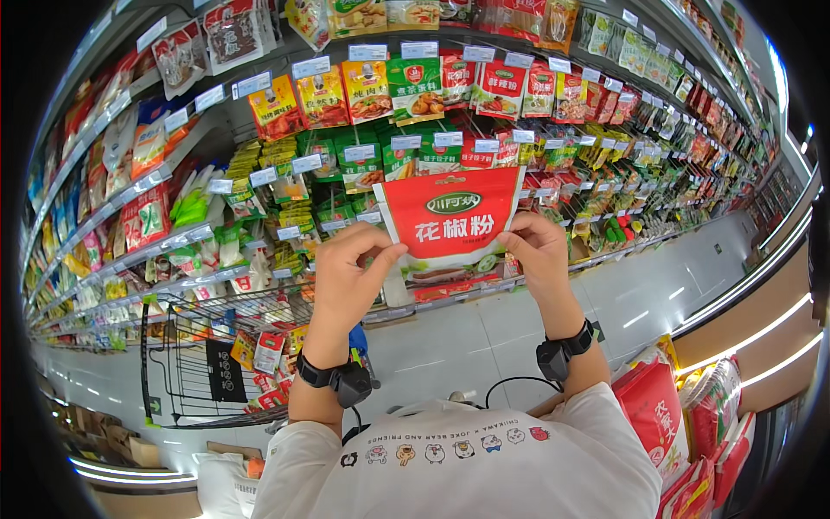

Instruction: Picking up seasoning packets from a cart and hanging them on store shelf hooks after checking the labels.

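A red seasoning packet (454, 214) with a green oval logo and white lettering is stretched upright between both hands, its front facing the camera. My left hand (353, 266) pinches the packet's left edge between thumb and forefinger. At the opposite edge, my right hand (535, 250) grips it the same way. Behind the packet, rows of green, red and yellow seasoning packets hang on hooks, among them a green packet (415, 89) above it. Each wrist wears a black strap with a small device.
A wire shopping cart (188, 383) holding several packets stands at the lower left. Stocked shelves with price tags (421, 50) curve around the front and left. Large red bags (652, 415) are stacked at the lower right. Grey floor tiles (447, 350) show below the shelves.
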`<state>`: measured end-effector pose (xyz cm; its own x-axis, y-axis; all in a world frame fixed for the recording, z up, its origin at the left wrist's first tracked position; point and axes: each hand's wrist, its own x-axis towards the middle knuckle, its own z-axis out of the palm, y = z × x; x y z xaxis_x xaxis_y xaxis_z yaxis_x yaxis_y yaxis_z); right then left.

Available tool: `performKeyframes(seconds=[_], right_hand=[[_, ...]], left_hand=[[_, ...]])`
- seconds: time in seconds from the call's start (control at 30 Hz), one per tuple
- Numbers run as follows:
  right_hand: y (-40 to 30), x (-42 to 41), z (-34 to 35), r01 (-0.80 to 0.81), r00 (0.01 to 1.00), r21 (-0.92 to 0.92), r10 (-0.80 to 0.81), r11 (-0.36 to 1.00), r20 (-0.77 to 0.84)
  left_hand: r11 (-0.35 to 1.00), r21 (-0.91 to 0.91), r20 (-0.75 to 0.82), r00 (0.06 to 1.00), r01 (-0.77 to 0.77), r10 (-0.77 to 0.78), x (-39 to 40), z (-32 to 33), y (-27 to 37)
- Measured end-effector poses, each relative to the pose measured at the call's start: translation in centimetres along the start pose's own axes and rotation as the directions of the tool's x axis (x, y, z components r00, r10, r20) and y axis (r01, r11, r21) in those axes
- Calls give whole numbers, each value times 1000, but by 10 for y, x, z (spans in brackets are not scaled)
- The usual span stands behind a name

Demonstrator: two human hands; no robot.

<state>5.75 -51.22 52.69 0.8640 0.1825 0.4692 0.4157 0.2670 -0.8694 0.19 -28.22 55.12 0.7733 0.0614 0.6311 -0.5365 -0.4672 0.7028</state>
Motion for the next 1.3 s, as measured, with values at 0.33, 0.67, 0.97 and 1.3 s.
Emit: performKeyframes(seconds=[0.33,0.67,0.97,1.3], right_hand=[[-4,-1,-14,73,989,-224,-100,972,-112],[1,4,-43,98,991,-263,-117,960,-58],[4,11,-97,17,991,-221,-45,975,-124],[9,12,-179,-39,980,-199,-1,979,-198]], left_hand=[[999,-36,19,1000,6,-6,14,22,-4],[999,-37,140,989,-35,40,30,53,-9],[997,-55,168,984,-58,66,42,110,-9],[992,-106,181,982,64,-44,46,190,-5]])
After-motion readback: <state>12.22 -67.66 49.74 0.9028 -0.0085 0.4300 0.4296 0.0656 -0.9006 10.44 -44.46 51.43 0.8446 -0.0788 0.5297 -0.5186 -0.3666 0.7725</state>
